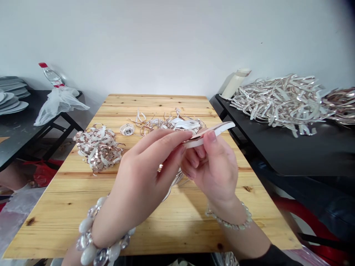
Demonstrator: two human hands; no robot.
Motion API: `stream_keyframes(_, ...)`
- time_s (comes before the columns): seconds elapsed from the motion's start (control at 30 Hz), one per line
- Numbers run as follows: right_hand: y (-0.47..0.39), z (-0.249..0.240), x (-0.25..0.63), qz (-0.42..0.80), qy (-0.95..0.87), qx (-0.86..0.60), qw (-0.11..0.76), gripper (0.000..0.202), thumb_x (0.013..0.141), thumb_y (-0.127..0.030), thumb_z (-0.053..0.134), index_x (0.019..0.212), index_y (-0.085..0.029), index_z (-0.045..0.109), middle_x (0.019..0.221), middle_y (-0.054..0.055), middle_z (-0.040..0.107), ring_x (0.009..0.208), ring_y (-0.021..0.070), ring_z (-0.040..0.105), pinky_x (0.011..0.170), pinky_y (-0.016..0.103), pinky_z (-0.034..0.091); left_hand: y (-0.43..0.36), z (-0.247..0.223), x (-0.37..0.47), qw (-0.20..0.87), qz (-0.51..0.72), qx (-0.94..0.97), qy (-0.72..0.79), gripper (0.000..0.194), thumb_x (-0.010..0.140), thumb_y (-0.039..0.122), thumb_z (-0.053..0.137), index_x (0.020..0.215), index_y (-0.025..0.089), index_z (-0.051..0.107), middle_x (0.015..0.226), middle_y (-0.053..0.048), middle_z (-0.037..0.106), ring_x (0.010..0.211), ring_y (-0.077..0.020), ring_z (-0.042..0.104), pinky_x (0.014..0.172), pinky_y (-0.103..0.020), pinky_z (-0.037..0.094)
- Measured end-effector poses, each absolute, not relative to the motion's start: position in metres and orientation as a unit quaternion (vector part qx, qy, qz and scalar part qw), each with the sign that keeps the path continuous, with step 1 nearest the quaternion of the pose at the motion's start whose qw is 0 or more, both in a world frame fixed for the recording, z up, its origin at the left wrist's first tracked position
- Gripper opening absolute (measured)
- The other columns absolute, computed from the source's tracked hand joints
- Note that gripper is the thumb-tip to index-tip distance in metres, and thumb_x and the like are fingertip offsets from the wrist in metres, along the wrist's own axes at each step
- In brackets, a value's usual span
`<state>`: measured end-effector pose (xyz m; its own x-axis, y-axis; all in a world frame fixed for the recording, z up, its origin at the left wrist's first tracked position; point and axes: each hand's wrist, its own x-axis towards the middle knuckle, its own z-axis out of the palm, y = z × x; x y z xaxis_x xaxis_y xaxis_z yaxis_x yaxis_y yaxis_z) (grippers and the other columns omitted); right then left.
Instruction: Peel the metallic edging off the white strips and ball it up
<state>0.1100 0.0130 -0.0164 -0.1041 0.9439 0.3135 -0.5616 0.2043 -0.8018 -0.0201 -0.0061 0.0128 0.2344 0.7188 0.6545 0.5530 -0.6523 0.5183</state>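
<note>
Both hands hold one curved, flat white strip [222,128] with a pinkish edge above the middle of the wooden table [155,236]. My left hand [155,159] pinches its near end between thumb and fingers. My right hand [219,162] grips it farther along, thumb on top, and the far end sticks out to the right. Beyond the hands lies a loose pile of similar white and rose-gold strips [183,123]. A few more strips show partly below the hands, mostly hidden by them.
A heap of crumpled rose-gold and white scraps [100,149] lies at the table's left, near a white wristwatch [127,129]. To the right, a black table [291,155] carries a large strip pile [280,99]. A bottle [52,75] and stacked flat pieces [12,92] stand left.
</note>
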Motion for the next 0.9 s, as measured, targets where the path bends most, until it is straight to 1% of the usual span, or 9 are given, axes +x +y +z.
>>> stream_keyframes(0.2, 0.015, -0.017, 0.113, 0.621, -0.491, -0.193, 0.579, 0.042, 0.091, -0.048, 0.046, 0.06, -0.02, 0.045, 0.05, -0.004, 0.041, 0.041, 0.0086, 0.042, 0.038, 0.022, 0.034, -0.008, 0.012, -0.019, 0.018, 0.471, 0.778, 0.415, 0.017, 0.088, 0.011, 0.057, 0.102, 0.017, 0.063, 0.098, 0.0, 0.068, 0.087, -0.0074, 0.063, 0.08, -0.014, 0.052)
stream_keyframes(0.43, 0.014, -0.015, 0.118, 0.62, -0.531, -0.178, 0.549, 0.044, 0.093, -0.047, 0.043, 0.059, -0.019, 0.045, 0.045, -0.005, 0.038, 0.04, 0.0076, 0.036, 0.037, 0.02, 0.03, -0.02, 0.013, -0.026, -0.041, 0.428, 0.806, 0.406, 0.024, 0.09, 0.014, 0.056, 0.113, 0.02, 0.06, 0.108, 0.0, 0.068, 0.095, -0.0095, 0.065, 0.084, -0.013, 0.052)
stream_keyframes(0.57, 0.01, -0.01, 0.121, 0.648, -0.531, -0.224, 0.499, 0.046, 0.091, -0.053, 0.045, 0.059, -0.019, 0.045, 0.044, -0.006, 0.033, 0.037, 0.006, 0.027, 0.034, 0.019, 0.022, -0.027, 0.014, -0.028, -0.064, 0.385, 0.815, 0.427, 0.026, 0.09, 0.016, 0.057, 0.115, 0.021, 0.058, 0.108, -0.001, 0.068, 0.091, -0.0104, 0.066, 0.079, -0.014, 0.053)
stream_keyframes(0.67, 0.007, -0.009, 0.123, 0.659, -0.53, -0.246, 0.474, 0.044, 0.091, -0.052, 0.045, 0.062, -0.019, 0.046, 0.045, -0.007, 0.032, 0.038, 0.0052, 0.024, 0.034, 0.019, 0.018, -0.032, 0.014, -0.028, -0.071, 0.353, 0.822, 0.441, 0.028, 0.09, 0.014, 0.055, 0.117, 0.022, 0.055, 0.105, 0.0, 0.068, 0.089, -0.0109, 0.066, 0.077, -0.015, 0.053)
stream_keyframes(0.8, 0.006, -0.009, 0.126, 0.654, -0.546, -0.248, 0.461, 0.044, 0.095, -0.048, 0.04, 0.062, -0.019, 0.043, 0.047, -0.006, 0.033, 0.04, 0.0047, 0.026, 0.034, 0.018, 0.018, -0.034, 0.014, -0.027, -0.065, 0.339, 0.822, 0.453, 0.024, 0.091, 0.013, 0.051, 0.113, 0.021, 0.055, 0.103, -0.001, 0.068, 0.085, -0.0113, 0.065, 0.074, -0.017, 0.052)
stream_keyframes(0.9, 0.007, -0.008, 0.129, 0.654, -0.563, -0.245, 0.442, 0.046, 0.097, -0.045, 0.037, 0.06, -0.018, 0.041, 0.048, -0.006, 0.034, 0.041, 0.0038, 0.028, 0.034, 0.016, 0.018, -0.034, 0.013, -0.025, -0.043, 0.325, 0.822, 0.465, 0.017, 0.092, 0.013, 0.049, 0.105, 0.023, 0.054, 0.101, 0.0, 0.067, 0.076, -0.0102, 0.063, 0.066, -0.017, 0.05)
